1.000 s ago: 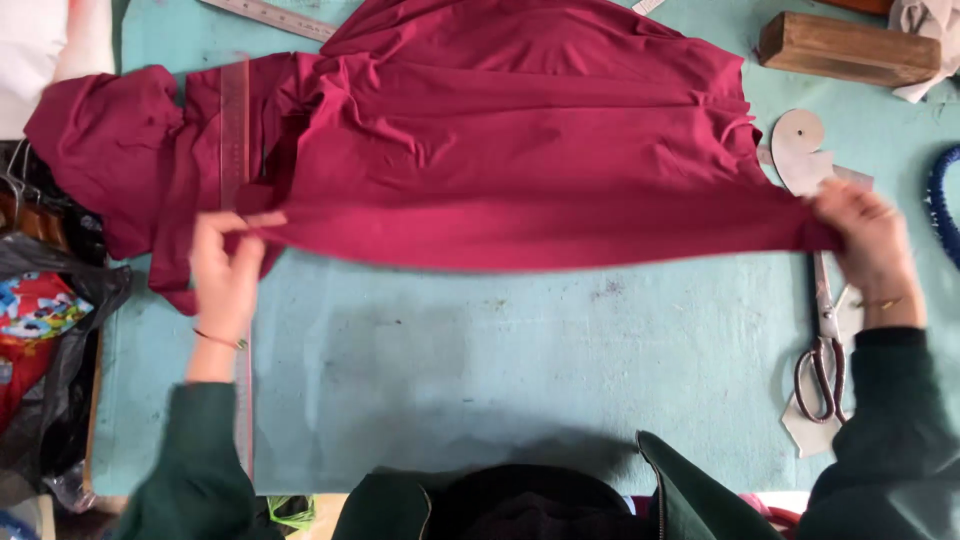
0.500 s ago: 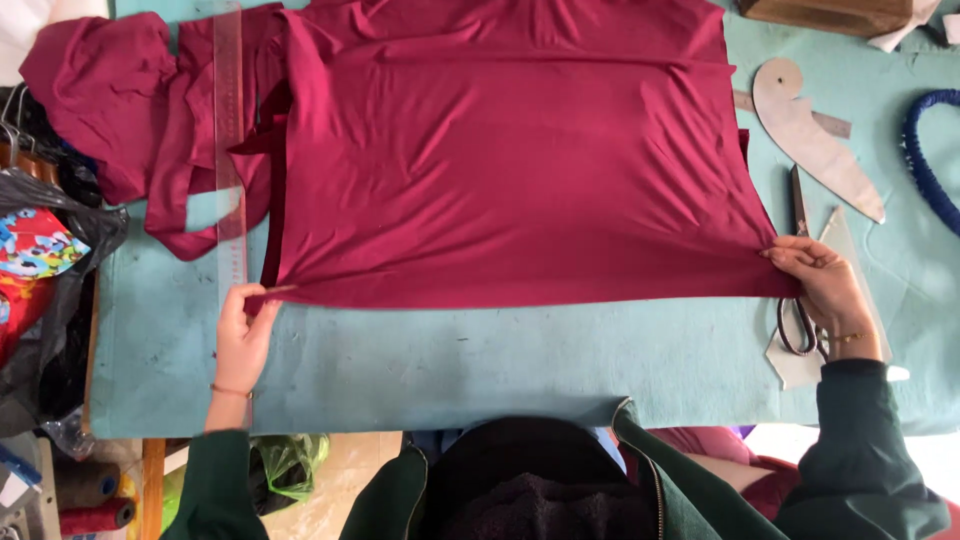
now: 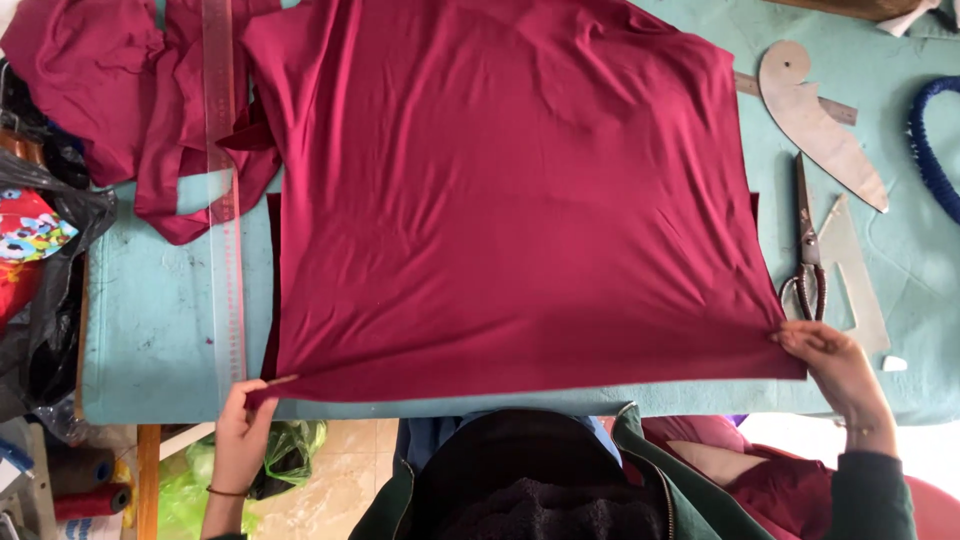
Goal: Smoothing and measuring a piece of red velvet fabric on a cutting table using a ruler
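Currently: left hand (image 3: pixel 240 425), right hand (image 3: pixel 835 365) fingers pinching cloth (image 3: pixel 500 200) corners on desk (image 3: pixel 160 300); advisable: even tension, edge straight.

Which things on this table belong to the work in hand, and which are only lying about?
In use:
- large crimson knit fabric sheet, spread flat
- left hand, pinching its near left corner
- right hand, pinching its near right corner

Lying about:
- clear plastic ruler
- metal scissors
- curved wooden template
- crumpled crimson offcuts

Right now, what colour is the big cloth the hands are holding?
The cloth is deep maroon red, plain with no pattern, seen in the head view.
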